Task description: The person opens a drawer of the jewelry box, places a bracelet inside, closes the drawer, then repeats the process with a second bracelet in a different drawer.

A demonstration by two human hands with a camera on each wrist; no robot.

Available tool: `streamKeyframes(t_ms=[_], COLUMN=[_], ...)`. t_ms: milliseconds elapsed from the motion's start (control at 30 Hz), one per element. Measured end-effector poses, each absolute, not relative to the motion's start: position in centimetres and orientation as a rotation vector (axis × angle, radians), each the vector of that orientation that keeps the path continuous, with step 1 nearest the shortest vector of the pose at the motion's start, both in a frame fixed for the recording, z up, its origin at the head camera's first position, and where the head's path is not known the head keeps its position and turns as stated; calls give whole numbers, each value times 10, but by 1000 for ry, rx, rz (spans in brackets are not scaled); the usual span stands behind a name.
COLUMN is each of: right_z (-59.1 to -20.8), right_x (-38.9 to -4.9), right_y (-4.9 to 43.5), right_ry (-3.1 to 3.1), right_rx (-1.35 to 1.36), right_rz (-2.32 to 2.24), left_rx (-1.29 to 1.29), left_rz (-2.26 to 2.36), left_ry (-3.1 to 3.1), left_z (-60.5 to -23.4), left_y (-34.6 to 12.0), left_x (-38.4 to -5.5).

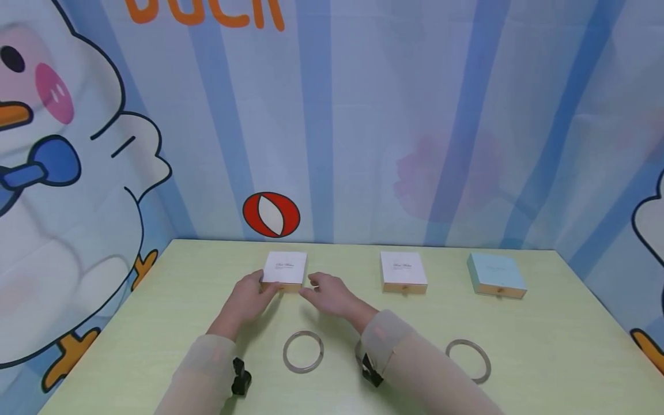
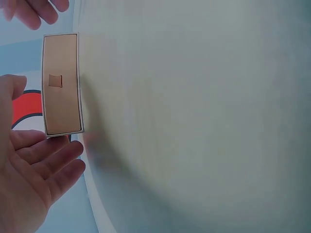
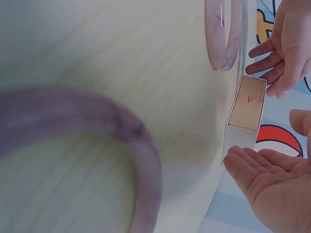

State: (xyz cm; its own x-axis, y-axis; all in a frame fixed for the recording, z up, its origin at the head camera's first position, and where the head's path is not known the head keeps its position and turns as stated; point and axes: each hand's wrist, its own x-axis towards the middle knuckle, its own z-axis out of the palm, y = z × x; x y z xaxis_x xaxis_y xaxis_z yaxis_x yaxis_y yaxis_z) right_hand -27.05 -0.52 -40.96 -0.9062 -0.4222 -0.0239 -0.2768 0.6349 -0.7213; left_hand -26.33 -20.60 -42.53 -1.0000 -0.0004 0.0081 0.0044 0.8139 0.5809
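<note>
A small white drawer box (image 1: 285,268) stands at the back left of the table, its tan drawer front (image 2: 61,104) carrying a little pull tab. My left hand (image 1: 250,297) is at its left side, fingers fairly straight against that side and thumb by the front. To the right of the same box, my right hand (image 1: 334,295) has its fingers loosely bent and holds nothing; whether its fingertips (image 3: 233,153) touch the box I cannot tell. Closer to me lies a greyish-purple bangle (image 1: 303,351). Another bangle (image 3: 141,145) is partly hidden by my right sleeve in the head view.
A second white drawer box (image 1: 403,268) stands at the back, right of the middle, with a light blue drawer box (image 1: 497,271) farther right. One more bangle (image 1: 479,356) lies beyond my right forearm. A printed cloth (image 1: 363,115) hangs behind the pale table (image 1: 560,340).
</note>
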Motion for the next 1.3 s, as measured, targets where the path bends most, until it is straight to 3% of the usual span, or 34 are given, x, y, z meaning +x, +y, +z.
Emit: streamKeyframes(t_ms=[1300], right_z=[-413], right_x=[-274], right_y=[-20], right_ry=[2617], right_rx=[-572], right_rz=[-1137], left_rx=[111], left_rz=[-1010], left_ry=[-3003], left_z=[-416], left_y=[-203], left_x=[-265])
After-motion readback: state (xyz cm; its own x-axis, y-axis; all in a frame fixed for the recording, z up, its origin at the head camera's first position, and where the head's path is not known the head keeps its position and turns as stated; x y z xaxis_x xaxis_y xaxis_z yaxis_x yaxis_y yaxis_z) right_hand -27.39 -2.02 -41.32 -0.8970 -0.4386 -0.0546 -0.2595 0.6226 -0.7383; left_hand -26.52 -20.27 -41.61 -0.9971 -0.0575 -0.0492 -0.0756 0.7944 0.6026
